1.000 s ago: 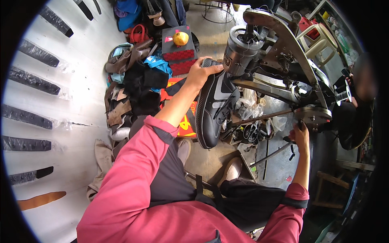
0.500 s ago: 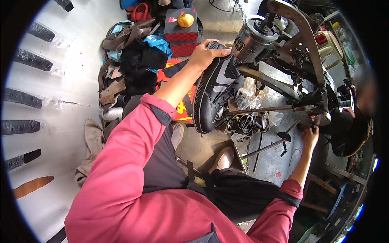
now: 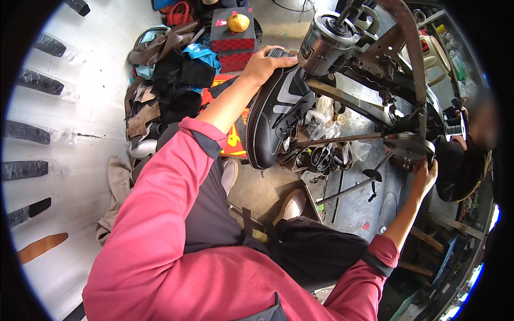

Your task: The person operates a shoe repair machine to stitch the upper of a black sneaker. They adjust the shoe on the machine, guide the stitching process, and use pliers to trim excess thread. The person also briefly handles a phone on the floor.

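Note:
My left hand (image 3: pixel 262 65) grips the far end of a black and grey lace-up shoe (image 3: pixel 267 125), thumb on one side and fingers behind. The shoe hangs sole to the left, its far end close against the metal cylinder of a shoe sewing machine (image 3: pixel 326 45). What touches the shoe under that cylinder is hidden. Out to the right, my right hand (image 3: pixel 425 175) has its fingers closed on the rim of the machine's round hand wheel (image 3: pixel 409 145). The wheel hides part of those fingers.
Leather scraps (image 3: pixel 171 96) are heaped at left, beside red and black boxes (image 3: pixel 231 51) topped by a yellow fruit (image 3: pixel 237 22). A tray of small parts (image 3: pixel 321 160) lies below the machine. Another person (image 3: pixel 455 166) is at right. Wrapped black strips (image 3: pixel 27 131) hang along the white wall.
The hand wheel has turned, and my right hand has moved along its rim, right and slightly upward. My left hand still holds the shoe. The whole view has shifted a little.

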Available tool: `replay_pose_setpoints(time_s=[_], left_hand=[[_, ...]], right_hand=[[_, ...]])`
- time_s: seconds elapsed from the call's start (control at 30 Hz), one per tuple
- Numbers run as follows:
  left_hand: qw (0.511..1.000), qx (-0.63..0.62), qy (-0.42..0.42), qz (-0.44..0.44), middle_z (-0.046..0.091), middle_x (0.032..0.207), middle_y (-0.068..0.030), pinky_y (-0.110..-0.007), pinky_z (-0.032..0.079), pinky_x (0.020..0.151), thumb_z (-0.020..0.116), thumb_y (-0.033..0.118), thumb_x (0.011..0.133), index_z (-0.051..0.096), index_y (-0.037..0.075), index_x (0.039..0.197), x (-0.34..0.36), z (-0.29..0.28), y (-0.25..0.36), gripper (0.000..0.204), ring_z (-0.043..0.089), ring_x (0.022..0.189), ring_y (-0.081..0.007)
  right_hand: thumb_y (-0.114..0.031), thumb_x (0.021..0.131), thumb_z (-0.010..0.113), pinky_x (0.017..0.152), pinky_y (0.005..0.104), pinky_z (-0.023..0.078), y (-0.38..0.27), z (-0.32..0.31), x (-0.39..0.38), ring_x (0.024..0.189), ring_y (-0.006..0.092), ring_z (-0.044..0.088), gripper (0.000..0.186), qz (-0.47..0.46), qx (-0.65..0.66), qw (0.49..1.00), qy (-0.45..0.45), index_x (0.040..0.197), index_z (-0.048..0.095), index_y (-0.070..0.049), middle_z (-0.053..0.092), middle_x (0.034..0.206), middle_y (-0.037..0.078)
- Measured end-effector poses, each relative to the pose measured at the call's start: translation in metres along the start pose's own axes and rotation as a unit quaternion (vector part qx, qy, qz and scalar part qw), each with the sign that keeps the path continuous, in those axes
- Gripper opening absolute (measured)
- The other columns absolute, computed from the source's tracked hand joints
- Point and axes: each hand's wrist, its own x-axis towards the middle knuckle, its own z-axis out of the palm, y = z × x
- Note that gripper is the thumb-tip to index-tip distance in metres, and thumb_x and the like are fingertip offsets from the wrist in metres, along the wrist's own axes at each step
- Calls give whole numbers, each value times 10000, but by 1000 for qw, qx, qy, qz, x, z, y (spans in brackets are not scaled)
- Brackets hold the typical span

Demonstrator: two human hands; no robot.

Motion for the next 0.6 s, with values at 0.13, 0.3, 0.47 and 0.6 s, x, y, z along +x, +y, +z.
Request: replay_pose_setpoints(time_s=[0.13, 0.3, 0.47, 0.6], left_hand=[[999, -4, -29, -18, 733, 1064, -127, -308, 590, 801, 933, 201, 751, 631, -12, 1257, 4, 0, 2, 627, 728, 880, -185], [996, -5, -75, -45, 734, 1059, -130, -320, 601, 793, 924, 178, 758, 647, 3, 1245, 12, -2, 10, 588, 731, 873, -194], [991, -20, -112, -65, 734, 1051, -124, -318, 610, 797, 903, 139, 777, 649, 6, 1249, 22, -5, 6, 551, 730, 888, -191], [991, -36, -118, -57, 734, 1046, -118, -320, 610, 794, 894, 124, 780, 667, 20, 1226, 28, -6, 4, 511, 731, 891, -188]], right_hand=[[-154, 993, 646, 541, 288, 464, 74, 20, 7, 596, 125, 557, 142, 54, -30, 998, -30, 1075, 634, -39, 617, 742, 55], [-276, 1033, 659, 535, 300, 508, 27, 69, -53, 602, 160, 667, 286, 157, -55, 941, -294, 1173, 594, -36, 679, 773, 77], [-256, 1044, 673, 584, 257, 502, -44, 29, -40, 623, 115, 636, 249, -18, 17, 984, -176, 1085, 680, -10, 682, 760, 51], [-229, 1041, 663, 547, 243, 469, -3, 0, 1, 624, 96, 604, 181, 56, 39, 997, 25, 1070, 654, -51, 634, 745, 2]])
